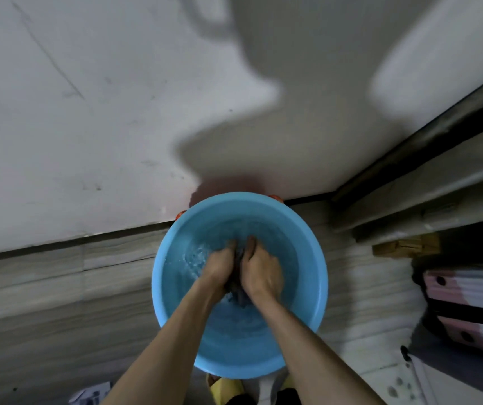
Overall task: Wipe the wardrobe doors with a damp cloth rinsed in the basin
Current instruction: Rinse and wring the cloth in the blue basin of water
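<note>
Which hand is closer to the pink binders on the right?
Right. The right hand grips the cloth in the basin on the side toward the pink binders; the left hand grips it just beyond, farther from them.

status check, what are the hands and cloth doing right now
Left grip and right grip both hold the dark cloth between them. Cloth down in the blue basin, in the water. Nothing blocking the hands.
</note>
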`<state>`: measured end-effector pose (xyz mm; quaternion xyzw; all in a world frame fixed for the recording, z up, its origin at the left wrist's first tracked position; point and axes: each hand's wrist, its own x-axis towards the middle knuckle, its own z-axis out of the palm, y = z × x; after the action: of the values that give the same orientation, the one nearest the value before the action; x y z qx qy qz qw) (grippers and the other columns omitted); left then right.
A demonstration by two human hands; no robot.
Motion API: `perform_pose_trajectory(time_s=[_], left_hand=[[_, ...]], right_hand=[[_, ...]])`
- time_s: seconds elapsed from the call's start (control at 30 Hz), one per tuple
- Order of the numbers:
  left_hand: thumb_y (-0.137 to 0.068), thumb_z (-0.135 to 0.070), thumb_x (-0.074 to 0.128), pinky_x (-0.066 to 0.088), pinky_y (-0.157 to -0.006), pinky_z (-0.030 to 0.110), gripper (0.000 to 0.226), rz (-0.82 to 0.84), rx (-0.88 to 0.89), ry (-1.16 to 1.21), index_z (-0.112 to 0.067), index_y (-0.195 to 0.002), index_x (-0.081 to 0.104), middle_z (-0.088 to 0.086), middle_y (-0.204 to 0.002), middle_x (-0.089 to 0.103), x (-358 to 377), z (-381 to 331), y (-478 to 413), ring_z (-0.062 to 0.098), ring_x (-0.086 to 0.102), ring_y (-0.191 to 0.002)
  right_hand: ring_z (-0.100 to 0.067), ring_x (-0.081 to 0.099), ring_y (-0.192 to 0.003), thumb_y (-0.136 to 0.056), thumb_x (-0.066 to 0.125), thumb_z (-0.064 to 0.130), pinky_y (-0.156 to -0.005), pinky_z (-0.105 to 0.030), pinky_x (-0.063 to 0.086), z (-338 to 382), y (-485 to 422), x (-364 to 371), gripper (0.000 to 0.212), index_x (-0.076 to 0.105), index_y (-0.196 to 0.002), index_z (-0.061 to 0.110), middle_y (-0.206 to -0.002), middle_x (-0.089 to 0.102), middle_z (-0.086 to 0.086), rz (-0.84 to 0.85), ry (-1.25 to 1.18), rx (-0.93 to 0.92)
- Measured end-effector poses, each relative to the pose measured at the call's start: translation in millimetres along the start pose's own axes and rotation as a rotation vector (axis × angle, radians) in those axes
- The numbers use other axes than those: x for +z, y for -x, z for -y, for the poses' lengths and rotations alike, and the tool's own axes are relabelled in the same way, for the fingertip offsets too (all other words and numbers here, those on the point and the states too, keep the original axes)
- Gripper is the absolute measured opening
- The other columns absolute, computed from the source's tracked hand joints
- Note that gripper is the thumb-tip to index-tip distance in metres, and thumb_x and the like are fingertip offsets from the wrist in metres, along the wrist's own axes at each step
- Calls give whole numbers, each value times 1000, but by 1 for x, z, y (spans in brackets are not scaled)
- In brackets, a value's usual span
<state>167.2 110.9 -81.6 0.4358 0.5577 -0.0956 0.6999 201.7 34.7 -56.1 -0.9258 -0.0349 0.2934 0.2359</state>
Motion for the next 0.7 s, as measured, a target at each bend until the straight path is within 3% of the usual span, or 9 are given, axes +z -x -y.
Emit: perform_pose_trajectory(time_s=[0.1,0.23,0.3,0.37,0.43,0.5,0.57,0.6,0.7], left_hand=[[-99,-48,52,57,-89,45,38,-49,39,-136,-14,-100,69,10,-103,73,-10,7,-9,30,69,-95],[-99,-34,50,53,-93,48,24,-167,102,-333,-19,-85,63,8,-94,68,-17,8,-11,36,64,-100],[-97,-27,52,52,-93,44,22,-179,110,-465,-11,-95,68,14,-100,69,-16,8,-10,38,63,-106],[-99,-26,53,49,-97,39,26,-168,98,-535,-7,-108,69,17,-113,69,-15,9,-9,35,61,-112],[-100,-22,53,46,-98,34,27,-147,107,-494,-3,-113,68,17,-118,68,-14,11,-11,33,60,-116],[-97,-25,57,49,-99,40,25,-122,88,-413,-5,-105,69,19,-113,70,-14,14,-16,34,64,-111],[-91,-36,62,53,-96,47,28,-126,60,-271,-10,-93,69,18,-103,73,-14,16,-19,33,67,-102],[-92,-39,62,53,-96,46,28,-137,42,-186,-12,-90,69,15,-101,73,-12,15,-18,32,67,-100],[-102,-34,53,52,-88,33,29,-93,25,-37,-12,-92,67,12,-102,71,-1,6,-7,26,64,-94]], right_hand=[[-36,58,-114,-105,24,50,-85,-44,50,-20,-11,-2,44,45,-124,15,-126,59,-16,-4,207,-66],[-38,40,-131,-100,45,46,-97,-47,46,-34,-12,-3,57,26,-147,18,-151,25,-13,-37,221,-84],[-41,38,-134,-98,51,33,-104,-46,43,-39,-15,2,66,16,-154,29,-156,15,-11,90,204,-76],[-40,45,-131,-95,52,20,-105,-41,42,-37,-17,5,66,21,-153,32,-156,27,-12,251,110,-15],[-33,55,-124,-95,53,16,-95,-29,43,-30,-15,6,48,41,-141,21,-141,54,-10,334,-52,56],[-29,64,-108,-97,57,33,-82,-22,44,-20,-8,9,23,59,-111,15,-112,70,-8,287,-251,119],[-29,69,-86,-90,51,63,-77,-30,53,-8,1,12,49,63,-81,17,-81,71,-4,188,-460,139],[-29,70,-81,-86,45,71,-77,-35,55,-3,5,14,59,65,-75,17,-75,71,-5,153,-494,139],[-34,67,-101,-101,35,55,-86,-36,52,5,10,12,58,73,-94,13,-100,74,-14,50,-300,54]])
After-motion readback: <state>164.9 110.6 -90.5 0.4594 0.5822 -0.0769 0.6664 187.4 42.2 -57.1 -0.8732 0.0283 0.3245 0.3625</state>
